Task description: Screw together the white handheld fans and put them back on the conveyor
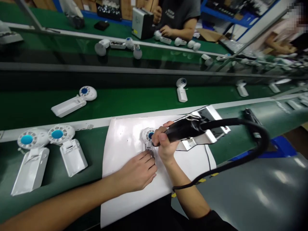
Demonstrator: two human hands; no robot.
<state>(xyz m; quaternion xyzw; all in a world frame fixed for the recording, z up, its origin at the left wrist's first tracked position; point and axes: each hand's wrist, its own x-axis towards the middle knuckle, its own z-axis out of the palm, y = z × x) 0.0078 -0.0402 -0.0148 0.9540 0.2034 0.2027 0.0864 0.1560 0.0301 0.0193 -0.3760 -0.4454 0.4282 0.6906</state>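
Observation:
A white handheld fan housing (147,134), with a round vented head and a blue centre, lies on a white sheet (125,138) in front of me. My left hand (138,170) is closed over its lower part, fingers bent together and hiding most of the handle. In my right hand (166,144) is a black corded tool, shaped like an electric screwdriver (184,128), gripped near its front end. It slants toward the fan's joint, its tip hidden behind my fingers. A thick black cable (240,122) loops from its rear back past my right forearm.
Two similar housings (31,166) (73,157) lie left of the sheet. Others, including one housing (69,104), lie on the green belt (134,99) beyond. A white metal bracket (209,128) stands right of my hands. A co-worker (180,19) sits across the line.

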